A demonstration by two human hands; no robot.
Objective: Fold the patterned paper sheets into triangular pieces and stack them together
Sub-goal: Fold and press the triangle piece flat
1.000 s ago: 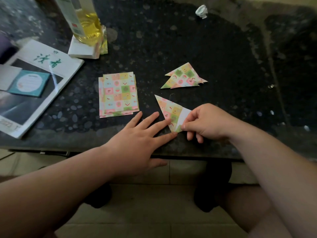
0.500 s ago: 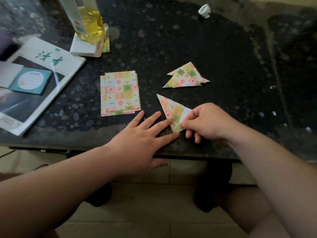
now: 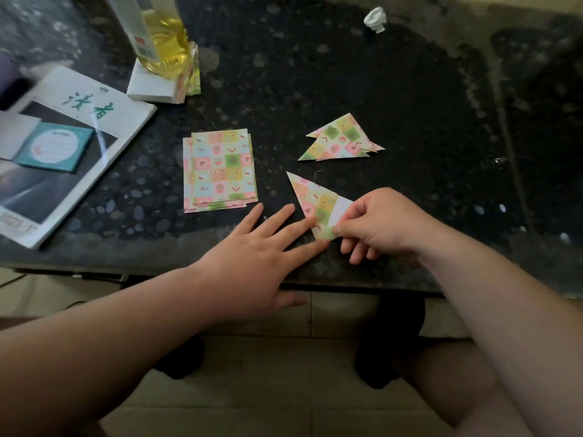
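A partly folded patterned sheet (image 3: 315,201) lies near the front edge of the dark table (image 3: 315,74), a triangle with its white underside showing at the right. My left hand (image 3: 262,260) lies flat with straight fingers, the fingertips pressing the sheet's lower left edge. My right hand (image 3: 381,225) pinches the sheet's lower right corner between thumb and forefinger. Behind it lies a small pile of finished folded triangles (image 3: 340,140). A stack of flat patterned sheets (image 3: 220,170) sits to the left.
A magazine (image 3: 63,146) with a teal notepad (image 3: 56,146) on it lies at the left. A bottle of yellow liquid (image 3: 157,36) stands on a white block at the back left. A crumpled white paper ball (image 3: 375,18) lies at the back.
Both hands stay on the sheet in nearly the same grip. The view has shifted only slightly.
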